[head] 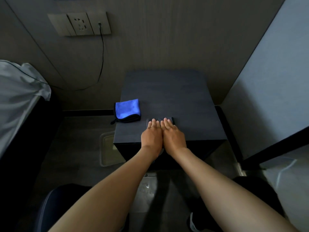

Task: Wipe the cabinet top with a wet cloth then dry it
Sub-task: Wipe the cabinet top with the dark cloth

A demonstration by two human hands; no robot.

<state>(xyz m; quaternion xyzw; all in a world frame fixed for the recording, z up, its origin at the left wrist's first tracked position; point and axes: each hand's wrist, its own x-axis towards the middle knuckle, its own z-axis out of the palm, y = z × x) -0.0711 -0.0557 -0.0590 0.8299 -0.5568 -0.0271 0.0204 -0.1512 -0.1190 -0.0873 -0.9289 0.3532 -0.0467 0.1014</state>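
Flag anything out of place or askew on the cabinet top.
Only the blue cloth stands out: it lies folded at the cabinet's left edge, overhanging slightly, its loop dangling off. Both hands press flat on a dark cloth.

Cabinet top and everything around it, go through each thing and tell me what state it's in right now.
Cabinet top: dark, mostly bare, two cloths on it.
Dark cloth: folded, flat near the front edge, pressed under both hands.
Blue cloth: folded, lying untouched at the left edge.
Left hand: fingers straight, pressing the dark cloth.
Right hand: fingers straight, pressing the dark cloth.
Wall socket: a black cable plugged in.
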